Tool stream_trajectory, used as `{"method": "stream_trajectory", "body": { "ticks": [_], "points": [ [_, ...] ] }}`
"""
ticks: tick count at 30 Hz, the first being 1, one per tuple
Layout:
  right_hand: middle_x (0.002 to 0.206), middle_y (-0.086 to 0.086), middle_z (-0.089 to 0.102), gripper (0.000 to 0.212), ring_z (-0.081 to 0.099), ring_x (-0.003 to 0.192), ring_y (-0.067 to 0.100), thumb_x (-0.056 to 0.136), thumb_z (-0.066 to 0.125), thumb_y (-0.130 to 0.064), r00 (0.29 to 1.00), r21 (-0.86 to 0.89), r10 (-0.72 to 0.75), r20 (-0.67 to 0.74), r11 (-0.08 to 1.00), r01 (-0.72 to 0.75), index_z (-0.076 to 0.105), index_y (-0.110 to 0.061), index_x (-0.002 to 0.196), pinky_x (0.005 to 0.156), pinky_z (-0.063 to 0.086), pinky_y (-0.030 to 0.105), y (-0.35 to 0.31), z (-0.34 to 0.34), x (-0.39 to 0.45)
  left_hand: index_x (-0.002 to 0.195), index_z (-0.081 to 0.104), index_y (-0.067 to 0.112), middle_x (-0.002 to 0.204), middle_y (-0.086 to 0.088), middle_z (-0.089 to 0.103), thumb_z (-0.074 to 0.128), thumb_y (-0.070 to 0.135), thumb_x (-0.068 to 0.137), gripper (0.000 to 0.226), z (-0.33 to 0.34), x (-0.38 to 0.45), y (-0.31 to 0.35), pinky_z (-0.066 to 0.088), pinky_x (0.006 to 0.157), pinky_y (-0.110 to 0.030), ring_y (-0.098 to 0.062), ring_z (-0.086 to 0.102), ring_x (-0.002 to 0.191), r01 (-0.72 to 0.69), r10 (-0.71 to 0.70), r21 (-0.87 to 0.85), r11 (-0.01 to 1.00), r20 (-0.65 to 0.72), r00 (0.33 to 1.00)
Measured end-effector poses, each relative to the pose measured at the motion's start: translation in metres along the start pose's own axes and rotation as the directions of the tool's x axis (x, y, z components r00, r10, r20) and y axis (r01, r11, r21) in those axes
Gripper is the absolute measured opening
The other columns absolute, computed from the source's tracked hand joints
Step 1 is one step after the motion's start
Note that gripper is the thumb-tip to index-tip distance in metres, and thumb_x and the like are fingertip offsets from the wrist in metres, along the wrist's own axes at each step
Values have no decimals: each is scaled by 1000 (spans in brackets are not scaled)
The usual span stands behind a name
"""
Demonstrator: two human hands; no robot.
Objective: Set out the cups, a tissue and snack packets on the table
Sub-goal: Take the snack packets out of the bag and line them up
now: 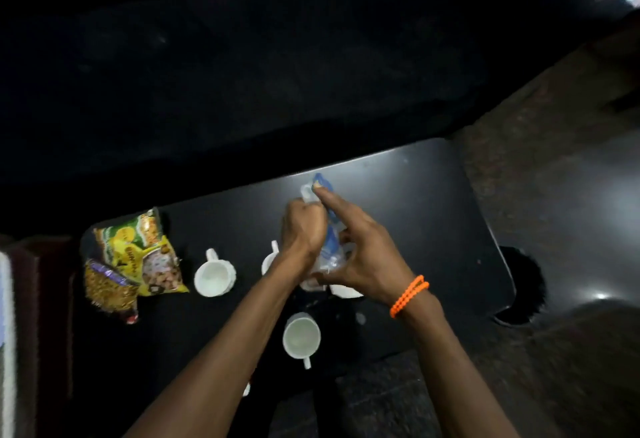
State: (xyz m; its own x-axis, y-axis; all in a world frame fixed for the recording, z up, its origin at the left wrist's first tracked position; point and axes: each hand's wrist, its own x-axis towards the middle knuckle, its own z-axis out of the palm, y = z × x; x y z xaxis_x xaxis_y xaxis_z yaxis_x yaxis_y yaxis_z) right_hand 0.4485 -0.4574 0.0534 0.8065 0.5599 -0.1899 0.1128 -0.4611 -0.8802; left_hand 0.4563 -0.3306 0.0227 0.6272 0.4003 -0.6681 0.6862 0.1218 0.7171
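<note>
A clear plastic tissue packet with blue print is held upright above the middle of the dark table. My left hand is closed around its left side. My right hand, with an orange bead bracelet on the wrist, grips its right side, thumb near the top. A white cup stands left of my hands and another white cup stands near the front edge. A third cup shows partly behind my left forearm. Yellow and green snack packets lie at the table's left end.
A white object lies on the table under my right hand, mostly hidden. A dark sofa runs along the table's far side. Speckled floor lies to the right. A dark furry patch sits by the table's right edge.
</note>
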Motion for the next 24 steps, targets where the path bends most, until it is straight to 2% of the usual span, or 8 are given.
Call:
{"method": "stream_trajectory", "body": {
  "ticks": [3,6,9,12,14,16,19,24],
  "points": [
    [136,-26,60,83,61,115,-8,60,92,-4,983,98,24,-180,995,-7,63,-28,134,88,48,12,23,-34,-22,85,71,14,91,-9,74,43,23,77,30,47,-19,8,59,79,-35,-32,70,93,-53,23,102,993,277,961],
    [116,-17,72,67,64,100,-16,60,86,9,930,85,86,-358,995,-59,72,-26,116,83,48,9,51,-68,-46,118,56,9,95,-12,61,50,-3,82,39,87,-38,15,56,71,-28,-26,62,87,47,46,-177,983,486,873],
    [94,0,78,52,67,79,-3,61,86,12,796,249,317,-515,944,-215,79,-23,99,76,58,26,82,-103,-66,137,54,7,108,-9,67,51,13,94,43,112,-43,18,59,72,-32,-19,69,89,224,58,-373,900,612,789],
    [84,13,76,37,65,79,19,66,83,17,699,499,487,-524,840,-211,78,-16,79,77,60,46,111,-132,-88,146,56,23,124,13,72,47,7,101,49,136,-50,14,58,84,-25,-5,69,106,25,77,-125,992,751,656],
    [76,13,71,32,62,74,19,69,78,20,653,598,550,-520,781,-180,75,-12,73,69,58,39,125,-141,-101,144,60,22,125,10,75,61,2,99,50,158,-54,7,58,92,-22,-6,71,108,-157,108,-17,987,797,595],
    [75,12,71,27,62,70,17,71,73,23,631,676,603,-488,719,-164,75,-1,82,62,56,28,137,-144,-118,135,66,11,120,-5,77,73,0,92,45,178,-57,1,59,92,-22,-9,72,102,-303,158,44,952,778,607],
    [99,17,73,39,65,89,23,73,70,26,674,658,606,-423,716,-232,69,9,109,80,57,36,152,-150,-148,110,72,6,96,-11,74,82,-6,81,32,210,-61,-11,57,80,-26,-12,67,80,-442,193,162,882,732,653],
    [126,-7,68,88,71,100,10,67,79,20,710,580,567,-417,768,-272,54,-21,140,88,61,32,173,-152,-195,81,74,10,59,10,66,87,0,77,18,268,-70,-41,44,49,-8,10,54,44,-499,171,319,806,681,712]
  ]
}}
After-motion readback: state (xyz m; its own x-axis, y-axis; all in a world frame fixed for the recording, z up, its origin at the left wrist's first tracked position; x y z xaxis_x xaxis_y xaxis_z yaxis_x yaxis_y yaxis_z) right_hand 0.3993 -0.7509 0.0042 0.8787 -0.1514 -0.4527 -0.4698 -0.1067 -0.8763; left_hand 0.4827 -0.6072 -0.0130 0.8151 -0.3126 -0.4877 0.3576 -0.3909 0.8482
